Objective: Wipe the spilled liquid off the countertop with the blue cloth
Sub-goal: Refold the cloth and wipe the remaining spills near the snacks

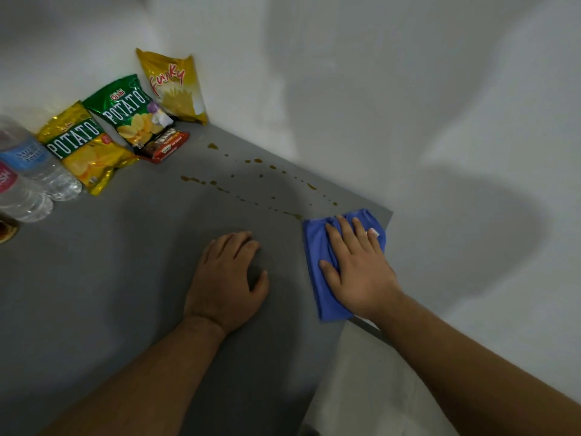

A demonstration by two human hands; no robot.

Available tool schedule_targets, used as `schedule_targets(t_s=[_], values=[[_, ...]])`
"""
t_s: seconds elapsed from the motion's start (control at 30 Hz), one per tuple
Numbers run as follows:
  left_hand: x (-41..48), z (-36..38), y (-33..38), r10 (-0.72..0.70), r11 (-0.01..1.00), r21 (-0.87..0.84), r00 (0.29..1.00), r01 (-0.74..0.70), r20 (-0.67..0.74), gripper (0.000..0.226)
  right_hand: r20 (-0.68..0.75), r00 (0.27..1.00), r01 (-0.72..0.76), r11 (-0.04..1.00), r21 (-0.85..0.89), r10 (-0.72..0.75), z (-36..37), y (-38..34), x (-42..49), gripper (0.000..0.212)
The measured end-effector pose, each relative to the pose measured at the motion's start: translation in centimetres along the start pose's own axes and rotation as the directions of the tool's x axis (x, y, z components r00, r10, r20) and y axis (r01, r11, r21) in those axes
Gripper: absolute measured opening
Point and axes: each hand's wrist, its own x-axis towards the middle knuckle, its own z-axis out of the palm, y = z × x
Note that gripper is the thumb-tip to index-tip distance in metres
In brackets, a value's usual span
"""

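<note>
Your right hand (355, 265) lies flat with its fingers spread on the folded blue microfibre cloth (320, 262), pressing it onto the matte grey countertop (125, 278) near the right edge, which looks like the stance for starting a wipe; the cloth's far corner sits just beside the near end of the spill, so a push away from you would meet the liquid first. Your left hand (228, 278) rests beside it on the bare surface, fingers loosely curled and holding nothing, probably to brace you. Across the counter runs the spilled brown liquid (257, 161), a scatter of drops and thin trails from near the cloth up toward the back corner, all of it unwiped as far as you can judge. Against the white wall lean three crisp bags, likely pushed back to keep them out of the way: a green bag (125, 111) reading "POTATO", a yellow bag (85, 146) reading "POTATO" on a green band, and a gold bag (176, 86) reading "Funky"; a small red-and-brown snack packet (165, 144) lies below them, its print too blurred to read. At the far left stand two clear plastic water bottles (34, 171), one blue-labelled, one pink-labelled, wording illegible.
</note>
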Motion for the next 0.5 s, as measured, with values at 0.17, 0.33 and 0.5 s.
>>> schedule_targets(t_s=[0.17, 0.33, 0.5], values=[[0.0, 0.0, 0.0, 0.008, 1.0, -0.006, 1.0, -0.008, -0.01, 0.054, 0.007, 0.999, -0.043, 0.998, -0.043, 0.044, -0.2, 3.2, -1.4, 0.082], [0.1, 0.2, -0.2, 0.006, 1.0, -0.004, 1.0, -0.006, -0.009, 0.053, 0.032, 0.979, -0.199, 0.979, -0.052, 0.201, -1.1, 0.8, 4.4, 0.084], [0.2, 0.4, -0.3, 0.012, 1.0, -0.009, 1.0, -0.013, -0.012, 0.054, 0.006, 0.994, -0.107, 0.993, -0.043, 0.108, -0.6, -3.6, 5.1, 0.082]])
